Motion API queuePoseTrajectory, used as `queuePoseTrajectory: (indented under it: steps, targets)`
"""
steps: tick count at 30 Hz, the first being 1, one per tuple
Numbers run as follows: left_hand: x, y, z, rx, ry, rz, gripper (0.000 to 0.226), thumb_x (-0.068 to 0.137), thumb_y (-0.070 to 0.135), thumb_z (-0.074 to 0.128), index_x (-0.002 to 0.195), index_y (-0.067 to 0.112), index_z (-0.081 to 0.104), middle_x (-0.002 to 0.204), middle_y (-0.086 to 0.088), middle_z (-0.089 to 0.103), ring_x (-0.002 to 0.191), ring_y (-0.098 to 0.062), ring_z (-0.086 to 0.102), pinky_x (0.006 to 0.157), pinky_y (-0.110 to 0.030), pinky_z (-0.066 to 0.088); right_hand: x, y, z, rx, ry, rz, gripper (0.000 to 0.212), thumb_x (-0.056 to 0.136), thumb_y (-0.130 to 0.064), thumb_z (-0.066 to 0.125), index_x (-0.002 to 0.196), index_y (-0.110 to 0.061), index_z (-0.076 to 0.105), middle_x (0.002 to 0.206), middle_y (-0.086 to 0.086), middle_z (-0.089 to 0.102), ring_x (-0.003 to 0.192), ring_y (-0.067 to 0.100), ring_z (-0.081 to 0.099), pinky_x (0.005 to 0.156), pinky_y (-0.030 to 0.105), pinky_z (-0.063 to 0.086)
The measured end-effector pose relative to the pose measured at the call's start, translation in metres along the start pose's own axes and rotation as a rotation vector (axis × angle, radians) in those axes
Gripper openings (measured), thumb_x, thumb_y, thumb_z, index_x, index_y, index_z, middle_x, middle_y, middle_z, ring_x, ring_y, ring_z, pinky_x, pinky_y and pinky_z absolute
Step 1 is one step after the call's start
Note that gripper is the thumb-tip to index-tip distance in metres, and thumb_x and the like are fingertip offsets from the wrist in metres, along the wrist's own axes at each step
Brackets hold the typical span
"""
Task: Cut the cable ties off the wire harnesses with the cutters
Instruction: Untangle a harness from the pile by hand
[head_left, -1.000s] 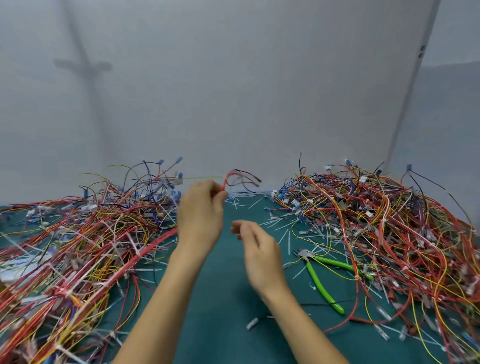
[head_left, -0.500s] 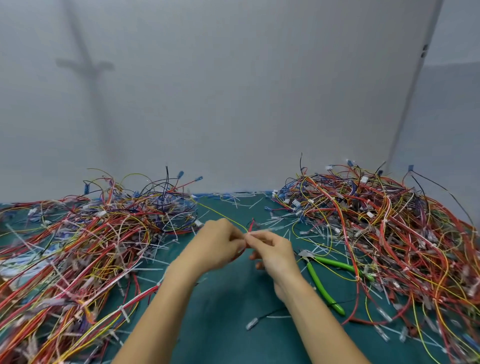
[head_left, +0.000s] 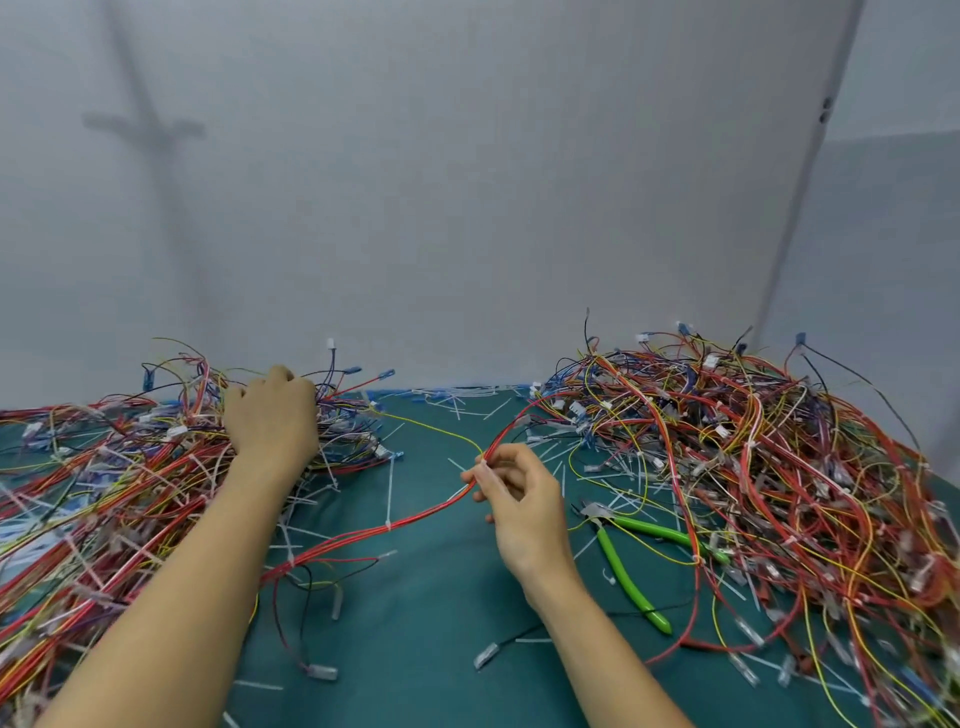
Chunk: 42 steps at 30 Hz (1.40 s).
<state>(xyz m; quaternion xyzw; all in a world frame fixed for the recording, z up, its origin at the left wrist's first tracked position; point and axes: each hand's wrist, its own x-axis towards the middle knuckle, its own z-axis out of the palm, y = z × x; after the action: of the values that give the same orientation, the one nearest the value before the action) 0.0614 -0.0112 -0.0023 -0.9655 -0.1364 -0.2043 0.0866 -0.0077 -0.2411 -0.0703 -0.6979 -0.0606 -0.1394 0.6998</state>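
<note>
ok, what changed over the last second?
The left hand let go at centre and moved left and away onto the left pile of wire harnesses; its grip is hidden. The right hand now pinches the red harness alone. The green cutters stay on the mat, untouched.

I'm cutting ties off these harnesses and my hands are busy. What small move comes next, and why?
Probably move the left hand over to take the harness. The right hand pinches it at a tie, the cutters lie untouched just right of it, and the left hand rests on the pile; a handover frees the right for cutting.
</note>
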Motion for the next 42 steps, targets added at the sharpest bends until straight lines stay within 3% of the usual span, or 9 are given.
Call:
queuePoseTrajectory:
  steps: [4,7,13,22,27,30,33,36,42]
  targets:
    - [0.002,-0.001,0.003,-0.002,0.051,-0.019,0.019,0.087,0.013,0.068,0.105,0.01,0.072,0.119,-0.013,0.053,0.108,-0.035,0.055,0.09,-0.043,0.04,-0.002,0.006,0.005,-0.07,-0.058,-0.052,0.019,0.093,-0.007,0.06,0.083,-0.023,0.059,0.081,0.001,0.073,0.065,0.001,0.061,0.059,0.016,0.045]
    - [0.001,0.002,0.0,0.009,0.039,-0.023,0.016,0.084,0.013,0.071,0.099,0.006,0.072,0.118,-0.014,0.052,0.102,-0.037,0.055,0.084,-0.041,0.039,-0.002,0.01,0.009,-0.139,-0.11,-0.094,0.018,0.092,-0.008,0.06,0.084,-0.024,0.061,0.079,-0.003,0.072,0.07,0.005,0.063,0.072,0.031,0.054]
    - [0.0,0.006,-0.001,0.049,0.053,0.059,0.013,0.086,0.012,0.069,0.096,0.004,0.07,0.109,-0.014,0.053,0.077,-0.035,0.059,0.074,-0.037,0.04,-0.005,0.013,0.011,-0.238,-0.178,-0.142,0.015,0.089,-0.012,0.062,0.083,-0.026,0.061,0.077,-0.009,0.072,0.076,0.004,0.066,0.071,0.014,0.048]
    - [0.004,-0.012,-0.01,-0.221,0.095,-0.054,0.029,0.073,-0.023,0.058,0.099,-0.011,0.052,0.117,-0.03,0.039,0.067,-0.048,0.056,0.056,-0.045,0.04,0.004,0.002,-0.007,-0.024,0.121,-0.175,0.019,0.099,-0.012,0.054,0.089,-0.027,0.056,0.083,-0.01,0.068,0.059,0.003,0.057,0.051,0.024,0.05]
    - [0.001,-0.008,-0.011,-0.363,0.08,-0.049,0.02,0.082,-0.01,0.058,0.101,-0.005,0.057,0.137,-0.024,0.035,0.092,-0.049,0.056,0.069,-0.051,0.046,0.012,-0.005,-0.013,0.019,0.252,-0.207,0.021,0.099,-0.012,0.054,0.09,-0.031,0.058,0.08,-0.009,0.067,0.06,0.005,0.054,0.05,0.024,0.049]
    - [-0.012,0.014,-0.02,-0.407,0.176,0.194,0.014,0.09,0.008,0.057,0.102,0.007,0.064,0.127,-0.012,0.047,0.1,-0.036,0.058,0.071,-0.042,0.049,0.019,-0.005,-0.023,0.049,0.326,-0.207,0.024,0.098,-0.01,0.055,0.09,-0.032,0.058,0.08,-0.006,0.066,0.059,0.006,0.053,0.049,0.024,0.048]
    - [-0.027,0.042,-0.034,-0.54,-0.209,0.545,0.024,0.095,0.04,0.057,0.1,0.02,0.069,0.106,0.002,0.066,0.086,-0.012,0.065,0.071,-0.027,0.046,0.022,-0.003,-0.029,0.057,0.379,-0.201,0.025,0.098,-0.009,0.055,0.09,-0.033,0.059,0.081,-0.004,0.067,0.057,0.005,0.053,0.048,0.022,0.047]
    - [-0.045,0.068,-0.045,-0.534,-0.702,0.664,0.043,0.079,0.065,0.066,0.087,0.024,0.072,0.077,0.008,0.071,0.058,0.005,0.062,0.054,-0.015,0.048,0.023,-0.001,-0.032,0.062,0.406,-0.209,0.027,0.098,-0.008,0.056,0.091,-0.034,0.059,0.08,-0.006,0.066,0.058,0.003,0.055,0.048,0.021,0.048]
    - [-0.047,0.076,-0.037,-0.52,-0.812,0.634,0.034,0.08,0.048,0.074,0.087,0.015,0.075,0.07,0.004,0.069,0.064,-0.008,0.067,0.058,-0.019,0.053,0.024,-0.005,-0.037,0.027,0.519,-0.271,0.024,0.098,-0.01,0.055,0.094,-0.033,0.059,0.081,-0.009,0.066,0.066,0.009,0.061,0.054,0.029,0.053]
